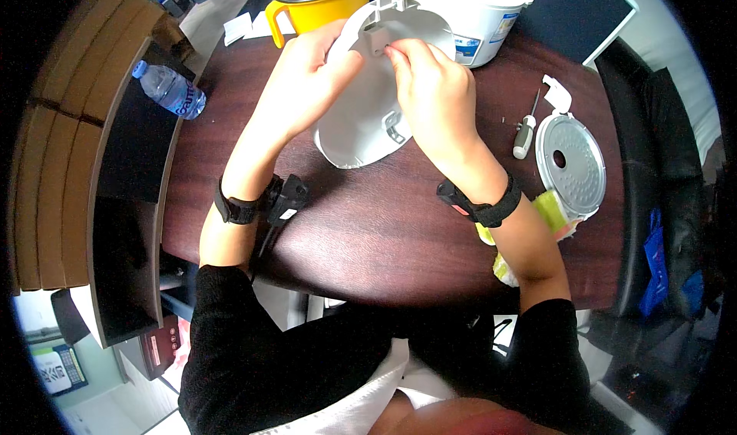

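A white, hollow oval plastic cover (355, 120) is tilted over the table, its inner side facing me. My left hand (305, 78) grips its left rim, thumb lying along the edge. Thumb and fingertips of my right hand (439, 90) are pinched together at a small grey-white fitting (376, 41) inside the cover's upper end. Whatever lies between those fingertips is too small to make out. To the right of my right hand lies a screwdriver (525, 134) with a grey and white handle. A round metal inner lid (581, 170) and a small curved white plastic piece (557, 94) lie beyond it.
Behind the cover stand a white rice cooker body (482, 24) and a yellow pot (328, 7) with a lid. A water bottle (170, 90) lies at the table's left edge. A green-and-white cloth (548, 208) sits partly under the metal lid. Cardboard boxes (65, 151) line the left.
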Tool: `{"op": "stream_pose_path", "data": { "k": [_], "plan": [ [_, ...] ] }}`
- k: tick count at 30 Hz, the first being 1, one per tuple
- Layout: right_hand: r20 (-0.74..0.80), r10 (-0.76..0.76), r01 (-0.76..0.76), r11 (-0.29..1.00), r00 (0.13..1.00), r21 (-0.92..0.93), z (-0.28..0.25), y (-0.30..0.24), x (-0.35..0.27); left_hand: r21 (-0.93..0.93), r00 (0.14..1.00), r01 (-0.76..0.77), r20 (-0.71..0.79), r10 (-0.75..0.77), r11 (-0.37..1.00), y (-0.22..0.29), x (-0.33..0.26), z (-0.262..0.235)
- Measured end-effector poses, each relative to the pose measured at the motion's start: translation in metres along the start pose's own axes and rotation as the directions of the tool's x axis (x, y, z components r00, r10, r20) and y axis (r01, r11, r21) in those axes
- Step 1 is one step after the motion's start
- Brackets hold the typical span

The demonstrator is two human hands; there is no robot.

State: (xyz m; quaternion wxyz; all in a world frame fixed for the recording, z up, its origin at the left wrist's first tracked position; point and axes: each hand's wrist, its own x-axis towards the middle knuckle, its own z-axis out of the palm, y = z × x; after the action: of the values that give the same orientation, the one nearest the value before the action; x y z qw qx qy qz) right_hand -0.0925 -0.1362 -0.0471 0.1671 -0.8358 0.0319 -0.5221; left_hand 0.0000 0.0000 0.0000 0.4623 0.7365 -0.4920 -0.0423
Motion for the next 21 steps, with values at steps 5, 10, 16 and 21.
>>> {"op": "stream_pose_path", "data": {
  "k": [5, 10, 16, 21],
  "plan": [
    [0.003, -0.024, 0.024, 0.999, 1.000, -0.043, -0.0006, 0.0033, -0.0006, -0.077, 0.999, -0.003, -0.042, 0.000, 0.997, -0.0001, -0.0006, 0.0081],
    [0.044, 0.027, -0.022, 0.994, 0.999, -0.104, -0.0045, -0.0024, 0.0030, -0.057, 0.999, -0.032, -0.039, 0.030, 0.998, 0.0007, -0.0009, 0.0074],
    [0.064, 0.017, -0.010, 0.993, 0.998, -0.117, -0.0025, -0.0019, 0.0024, -0.020, 0.998, -0.036, -0.043, 0.036, 0.999, 0.0027, -0.0016, 0.0048],
    [0.055, -0.005, 0.012, 0.993, 0.998, -0.119, -0.0020, -0.0023, 0.0033, 0.004, 0.998, -0.042, -0.037, 0.042, 0.999, 0.0036, -0.0022, 0.0045]
  ]
}}
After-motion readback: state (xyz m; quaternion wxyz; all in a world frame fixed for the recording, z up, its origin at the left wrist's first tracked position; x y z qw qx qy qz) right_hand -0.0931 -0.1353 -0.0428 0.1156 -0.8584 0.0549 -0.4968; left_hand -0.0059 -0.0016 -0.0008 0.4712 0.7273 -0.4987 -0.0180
